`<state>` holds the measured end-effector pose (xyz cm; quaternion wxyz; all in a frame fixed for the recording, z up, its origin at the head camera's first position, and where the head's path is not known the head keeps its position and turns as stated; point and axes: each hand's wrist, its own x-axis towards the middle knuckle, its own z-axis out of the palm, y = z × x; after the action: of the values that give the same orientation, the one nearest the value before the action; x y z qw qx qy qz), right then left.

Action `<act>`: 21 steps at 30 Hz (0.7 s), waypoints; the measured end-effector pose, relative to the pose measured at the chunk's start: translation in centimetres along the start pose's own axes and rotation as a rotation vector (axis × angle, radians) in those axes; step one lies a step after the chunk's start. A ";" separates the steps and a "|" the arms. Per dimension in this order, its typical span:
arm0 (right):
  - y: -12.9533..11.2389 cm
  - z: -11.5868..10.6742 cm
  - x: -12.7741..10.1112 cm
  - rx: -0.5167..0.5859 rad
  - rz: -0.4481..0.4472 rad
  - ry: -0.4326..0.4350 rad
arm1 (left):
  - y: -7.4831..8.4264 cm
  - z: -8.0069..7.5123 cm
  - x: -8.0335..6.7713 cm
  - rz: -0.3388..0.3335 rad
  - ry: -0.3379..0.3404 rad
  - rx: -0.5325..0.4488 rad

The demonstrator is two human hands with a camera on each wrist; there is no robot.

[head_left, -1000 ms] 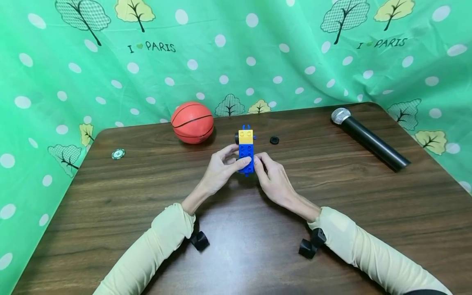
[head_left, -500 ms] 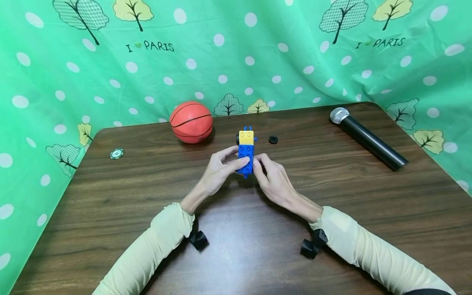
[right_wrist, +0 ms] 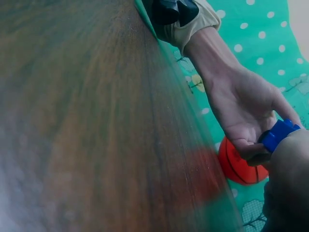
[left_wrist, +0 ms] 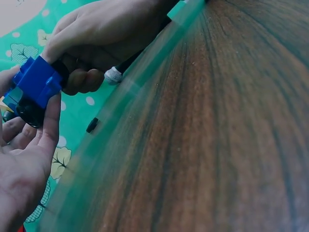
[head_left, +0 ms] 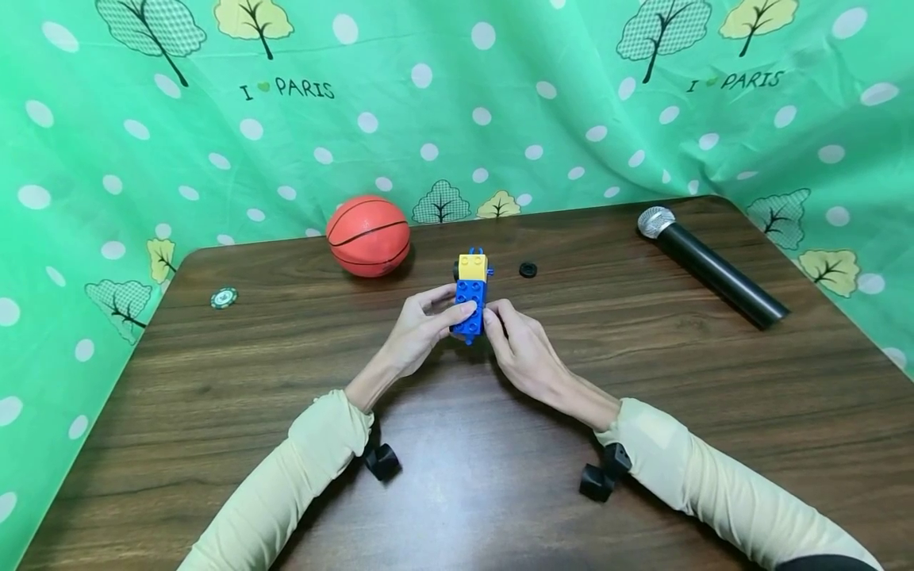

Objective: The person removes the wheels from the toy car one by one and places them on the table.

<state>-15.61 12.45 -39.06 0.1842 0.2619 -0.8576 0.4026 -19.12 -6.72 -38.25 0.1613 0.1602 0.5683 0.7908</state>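
Note:
A toy car (head_left: 467, 313) of blue and yellow building blocks is held above the table. My left hand (head_left: 414, 333) grips it from the left, thumb on the blue studs and fingers beneath. A black wheel (left_wrist: 32, 113) is on the car's left side in the left wrist view. At the rear right side my right hand (head_left: 524, 353) pinches another black wheel (left_wrist: 60, 72) against the car; its fingers partly hide it. A bare blue axle end (head_left: 489, 271) sticks out beside the yellow block (head_left: 473, 268). To the right, a loose black wheel (head_left: 528, 270) lies on the table.
A small red basketball (head_left: 368, 236) sits at the back, left of the car. A black microphone (head_left: 714, 266) with a silver head lies at the right. The green and white poker chip (head_left: 224, 297) is far left on the wooden table (head_left: 443, 492). Behind hangs a green curtain (head_left: 400, 103).
The toy car and both hands have shifted slightly left, and the car has turned a little. The grip of both hands looks the same. The whole head view has also drifted slightly.

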 end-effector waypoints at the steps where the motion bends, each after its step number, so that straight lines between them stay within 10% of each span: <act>1: 0.0 0.0 0.0 0.006 0.010 -0.005 | 0.0 0.0 0.0 -0.003 0.000 -0.010; 21: 0.4 -1.1 0.5 0.290 0.233 -0.095 | -0.2 0.0 -0.1 0.013 0.068 -0.098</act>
<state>-16.15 13.32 -38.33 0.0561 0.2034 -0.8228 0.5277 -19.01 -6.66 -38.43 0.1442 0.1288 0.5332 0.8236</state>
